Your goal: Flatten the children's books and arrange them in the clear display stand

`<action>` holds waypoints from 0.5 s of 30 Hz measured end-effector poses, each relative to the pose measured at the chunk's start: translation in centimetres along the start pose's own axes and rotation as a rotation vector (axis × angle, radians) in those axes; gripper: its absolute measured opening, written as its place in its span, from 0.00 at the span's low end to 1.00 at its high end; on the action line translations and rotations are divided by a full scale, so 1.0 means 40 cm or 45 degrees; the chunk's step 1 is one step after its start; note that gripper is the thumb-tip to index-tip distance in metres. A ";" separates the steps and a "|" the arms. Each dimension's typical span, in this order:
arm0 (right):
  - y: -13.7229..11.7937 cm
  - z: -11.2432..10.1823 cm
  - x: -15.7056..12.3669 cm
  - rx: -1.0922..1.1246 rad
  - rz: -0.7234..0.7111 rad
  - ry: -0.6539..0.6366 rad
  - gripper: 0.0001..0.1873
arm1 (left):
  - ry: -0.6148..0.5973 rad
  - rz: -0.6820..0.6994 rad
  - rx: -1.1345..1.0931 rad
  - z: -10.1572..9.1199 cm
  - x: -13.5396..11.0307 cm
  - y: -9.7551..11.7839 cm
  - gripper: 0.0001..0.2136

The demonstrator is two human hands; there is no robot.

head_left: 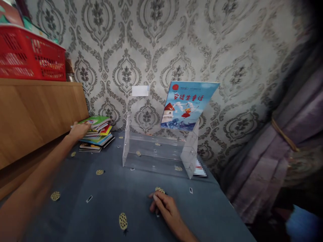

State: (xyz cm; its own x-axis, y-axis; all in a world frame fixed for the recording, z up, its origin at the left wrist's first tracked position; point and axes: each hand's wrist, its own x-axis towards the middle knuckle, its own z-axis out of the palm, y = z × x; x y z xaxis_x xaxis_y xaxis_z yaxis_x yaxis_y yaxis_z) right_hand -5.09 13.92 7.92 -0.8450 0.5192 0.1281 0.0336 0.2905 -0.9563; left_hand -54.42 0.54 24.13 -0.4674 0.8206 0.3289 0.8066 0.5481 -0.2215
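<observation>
Patterned wallpaper (111, 37) is filling the upper frame; blue cloth (106, 208) is spreading across the lower part; a clear rack (190, 153) is standing at centre; a blue book (190, 106) is leaning at its right end; a book stack (98, 136) is sitting centre left; the right hand (166, 205) is loosely half-curling at lower centre; the left hand (79, 130) is touching the stack's upper left edge, its grip staying hidden.

Left arm (44, 174): bare, stretched far forward from the lower left
Left hand (80, 130): back upward, fingertips hard to make out
Right forearm (185, 232): short stretch visible, angled forward and leftward
Right hand (165, 205): nearer the body, loosely curled
</observation>
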 end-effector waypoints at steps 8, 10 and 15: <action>0.010 -0.001 0.002 0.005 0.013 -0.024 0.34 | 0.106 -0.034 0.144 0.012 -0.026 0.066 0.20; 0.008 -0.001 0.002 0.001 0.002 -0.029 0.33 | 0.064 -0.120 0.104 0.019 -0.015 0.074 0.24; 0.000 0.000 -0.001 -0.003 -0.018 -0.022 0.33 | 0.014 -0.164 0.094 0.012 -0.005 0.090 0.26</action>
State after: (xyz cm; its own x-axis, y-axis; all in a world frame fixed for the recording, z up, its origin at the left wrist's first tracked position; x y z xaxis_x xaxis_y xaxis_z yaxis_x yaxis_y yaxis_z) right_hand -5.05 13.89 7.92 -0.8545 0.5010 0.1372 0.0226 0.2998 -0.9537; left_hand -51.59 2.44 22.81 -0.5609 0.7411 0.3689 0.7113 0.6594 -0.2433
